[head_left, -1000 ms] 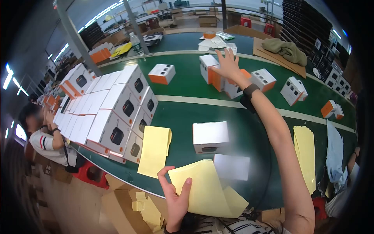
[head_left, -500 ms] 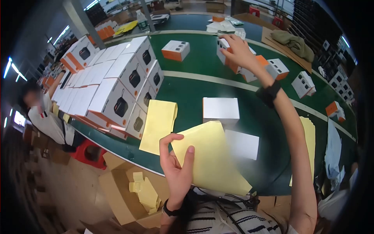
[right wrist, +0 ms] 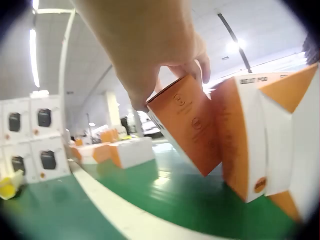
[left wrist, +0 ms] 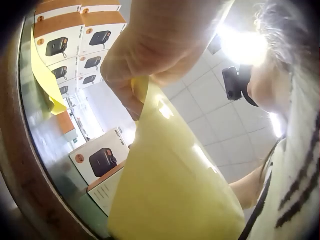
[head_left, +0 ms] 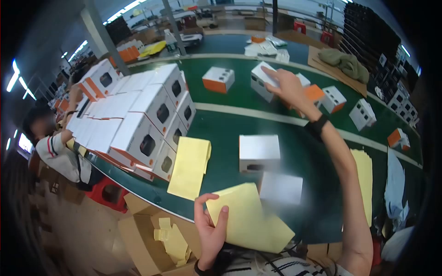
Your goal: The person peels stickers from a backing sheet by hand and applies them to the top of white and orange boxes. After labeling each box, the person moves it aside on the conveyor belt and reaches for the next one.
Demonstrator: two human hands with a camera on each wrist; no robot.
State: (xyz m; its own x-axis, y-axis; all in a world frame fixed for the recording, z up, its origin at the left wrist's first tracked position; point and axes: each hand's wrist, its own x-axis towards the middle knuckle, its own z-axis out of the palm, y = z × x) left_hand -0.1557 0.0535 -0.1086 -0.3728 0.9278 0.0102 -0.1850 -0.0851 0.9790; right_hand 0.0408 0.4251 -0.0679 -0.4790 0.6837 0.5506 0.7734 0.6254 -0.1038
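Right hand [head_left: 289,87] gripping orange-white box [head_left: 260,83] — tipped up, long axis slanting across belt, left hand [head_left: 209,230] pinching yellow sheet [head_left: 248,221]

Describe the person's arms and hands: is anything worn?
Both hands are bare, without gloves. The right hand has a black strap at the wrist and no sleeve on the forearm. The left hand shows a dark band at the wrist, half cut off. The striped top is black and white.
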